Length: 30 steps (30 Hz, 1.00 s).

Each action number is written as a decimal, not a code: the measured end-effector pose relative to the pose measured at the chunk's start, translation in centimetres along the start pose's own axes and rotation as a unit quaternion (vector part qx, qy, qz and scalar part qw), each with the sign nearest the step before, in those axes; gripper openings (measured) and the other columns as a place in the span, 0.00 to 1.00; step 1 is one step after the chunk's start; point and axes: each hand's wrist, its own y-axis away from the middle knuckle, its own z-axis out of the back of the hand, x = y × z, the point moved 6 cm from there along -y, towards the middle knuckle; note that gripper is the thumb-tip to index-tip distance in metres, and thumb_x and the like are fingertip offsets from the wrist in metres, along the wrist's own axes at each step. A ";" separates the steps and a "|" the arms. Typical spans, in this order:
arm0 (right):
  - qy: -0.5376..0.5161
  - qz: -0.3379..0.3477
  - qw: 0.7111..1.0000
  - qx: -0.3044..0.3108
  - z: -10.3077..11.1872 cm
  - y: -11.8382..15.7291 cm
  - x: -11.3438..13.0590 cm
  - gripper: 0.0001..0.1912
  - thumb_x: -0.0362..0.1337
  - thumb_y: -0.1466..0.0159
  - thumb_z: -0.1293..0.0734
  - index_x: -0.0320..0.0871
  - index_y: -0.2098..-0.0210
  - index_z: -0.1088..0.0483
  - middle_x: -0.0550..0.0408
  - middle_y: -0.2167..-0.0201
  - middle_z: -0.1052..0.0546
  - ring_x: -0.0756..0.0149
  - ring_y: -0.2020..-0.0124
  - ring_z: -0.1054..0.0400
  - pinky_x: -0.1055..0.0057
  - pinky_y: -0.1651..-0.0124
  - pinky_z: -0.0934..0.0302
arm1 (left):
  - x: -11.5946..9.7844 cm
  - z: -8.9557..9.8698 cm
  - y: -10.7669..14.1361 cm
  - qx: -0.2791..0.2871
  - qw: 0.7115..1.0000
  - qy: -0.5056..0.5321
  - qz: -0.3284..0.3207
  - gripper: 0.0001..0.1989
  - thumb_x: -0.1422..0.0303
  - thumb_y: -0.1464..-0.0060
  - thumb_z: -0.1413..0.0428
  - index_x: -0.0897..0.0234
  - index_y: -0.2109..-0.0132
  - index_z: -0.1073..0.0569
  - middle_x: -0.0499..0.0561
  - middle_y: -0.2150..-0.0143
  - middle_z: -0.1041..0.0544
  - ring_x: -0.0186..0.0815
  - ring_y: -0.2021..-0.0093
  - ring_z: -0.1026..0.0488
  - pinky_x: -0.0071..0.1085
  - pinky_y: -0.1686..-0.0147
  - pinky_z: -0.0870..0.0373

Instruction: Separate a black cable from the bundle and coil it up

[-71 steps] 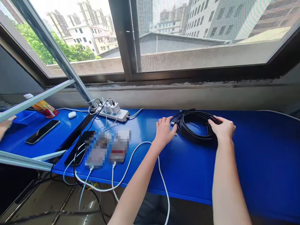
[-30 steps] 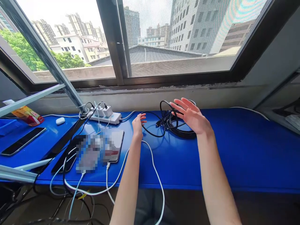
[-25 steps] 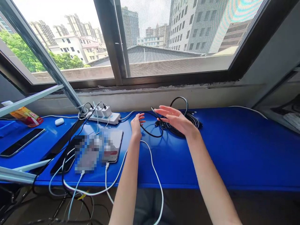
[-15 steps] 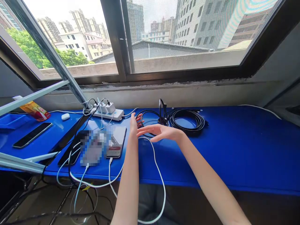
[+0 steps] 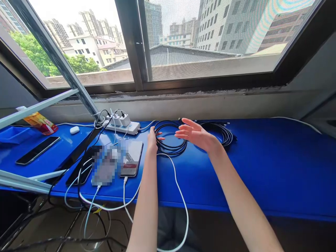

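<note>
A black cable coil lies on the blue table, forming a loose ring. At its left edge is my left hand, upright, with fingers reaching around the side of the coil; whether they grip it is unclear. My right hand is raised over the right side of the coil, its fingers spread and nothing in them. Behind and to the right of that hand, partly hidden by it, sits a second black cable coil.
A white power strip with plugs stands by the wall. Left of my forearm lie a tablet-like device, a phone and a blue tray. A white cable loops over the table's front edge. A metal frame crosses the left.
My right hand has moved right and slightly up, away from my left hand. The near black coil now lies as a wider, flatter ring between them; its upright loop is gone.
</note>
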 end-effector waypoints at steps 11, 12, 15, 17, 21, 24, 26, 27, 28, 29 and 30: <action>0.275 -0.044 0.954 -0.115 0.2 -1.3 -2.7 0.13 0.42 0.56 0.26 0.44 0.72 0.23 0.52 0.70 0.23 0.61 0.66 0.29 0.64 0.59 0.37 | -0.9 0.5 -0.2 -0.006 0.996 0.091 -0.016 0.08 0.67 0.47 0.50 0.67 0.66 0.29 0.44 0.80 0.32 0.21 0.88 0.43 0.20 0.86 0.48; 0.286 -0.044 0.952 -0.104 -0.2 -1.3 -2.9 0.11 0.40 0.56 0.26 0.44 0.72 0.23 0.53 0.70 0.23 0.61 0.65 0.29 0.65 0.58 0.37 | -0.9 0.6 -0.3 -0.008 0.995 0.102 -0.021 0.08 0.67 0.48 0.49 0.67 0.65 0.28 0.44 0.79 0.32 0.21 0.87 0.43 0.20 0.86 0.47; 0.303 -0.043 0.948 -0.083 -0.9 -1.5 -3.4 0.04 0.36 0.51 0.29 0.44 0.75 0.24 0.53 0.71 0.23 0.62 0.65 0.29 0.65 0.58 0.37 | -1.0 0.7 -0.7 -0.015 0.990 0.134 -0.035 0.08 0.67 0.47 0.48 0.66 0.63 0.27 0.44 0.77 0.29 0.21 0.86 0.42 0.20 0.85 0.46; 0.305 -0.040 0.948 -0.078 -1.1 -1.6 -3.5 0.05 0.36 0.47 0.32 0.43 0.75 0.25 0.53 0.72 0.23 0.63 0.67 0.29 0.66 0.58 0.37 | -1.2 0.5 -0.5 -0.017 0.987 0.153 -0.043 0.09 0.68 0.44 0.51 0.66 0.61 0.27 0.45 0.75 0.28 0.20 0.85 0.42 0.19 0.85 0.46; 0.297 -0.034 0.952 -0.071 -1.4 -1.8 -3.7 0.09 0.38 0.45 0.33 0.41 0.66 0.24 0.53 0.70 0.23 0.63 0.66 0.29 0.65 0.58 0.35 | -1.7 0.0 0.6 -0.012 0.981 0.179 -0.068 0.12 0.70 0.40 0.55 0.65 0.57 0.28 0.47 0.70 0.25 0.19 0.85 0.43 0.17 0.85 0.46; 0.290 -0.030 0.955 -0.059 -1.8 -1.8 -4.0 0.12 0.34 0.50 0.30 0.42 0.64 0.25 0.53 0.68 0.22 0.62 0.65 0.28 0.64 0.57 0.35 | -2.0 -0.6 1.4 0.002 0.978 0.185 -0.094 0.13 0.69 0.40 0.55 0.65 0.55 0.28 0.49 0.64 0.23 0.19 0.82 0.40 0.17 0.82 0.44; 0.283 -0.024 0.957 -0.054 -2.1 -1.9 -4.0 0.09 0.31 0.50 0.31 0.42 0.67 0.25 0.54 0.68 0.22 0.63 0.65 0.29 0.65 0.56 0.35 | -2.1 -0.9 1.7 0.010 0.977 0.185 -0.110 0.13 0.69 0.40 0.53 0.64 0.53 0.28 0.49 0.60 0.23 0.20 0.78 0.35 0.17 0.79 0.41; 0.279 -0.019 0.958 -0.055 -2.2 -1.9 -4.0 0.08 0.31 0.49 0.31 0.42 0.68 0.25 0.54 0.68 0.22 0.63 0.65 0.29 0.65 0.56 0.35 | -2.2 -1.0 1.8 0.013 0.976 0.184 -0.119 0.13 0.69 0.41 0.53 0.63 0.52 0.28 0.50 0.58 0.23 0.20 0.75 0.33 0.17 0.78 0.40; 0.275 -0.013 0.959 -0.059 -2.2 -1.9 -3.8 0.08 0.30 0.49 0.32 0.42 0.68 0.26 0.54 0.68 0.23 0.64 0.66 0.29 0.66 0.57 0.35 | -2.3 -1.0 1.9 0.016 0.975 0.182 -0.128 0.14 0.69 0.41 0.52 0.62 0.50 0.29 0.49 0.55 0.23 0.21 0.73 0.31 0.17 0.76 0.39; 0.271 -0.006 0.960 -0.067 -2.2 -2.0 -3.6 0.08 0.31 0.48 0.33 0.42 0.68 0.26 0.54 0.67 0.23 0.65 0.66 0.29 0.66 0.58 0.35 | -2.4 -1.0 2.0 0.017 0.974 0.179 -0.138 0.15 0.69 0.41 0.52 0.62 0.49 0.30 0.49 0.53 0.24 0.22 0.71 0.30 0.18 0.74 0.38; 0.267 0.002 0.961 -0.077 -2.1 -2.0 -3.3 0.08 0.32 0.48 0.33 0.42 0.67 0.27 0.53 0.67 0.23 0.65 0.66 0.29 0.67 0.59 0.35 | -2.5 -1.0 2.0 0.018 0.973 0.175 -0.149 0.16 0.69 0.42 0.52 0.62 0.48 0.31 0.50 0.52 0.24 0.23 0.69 0.30 0.18 0.73 0.37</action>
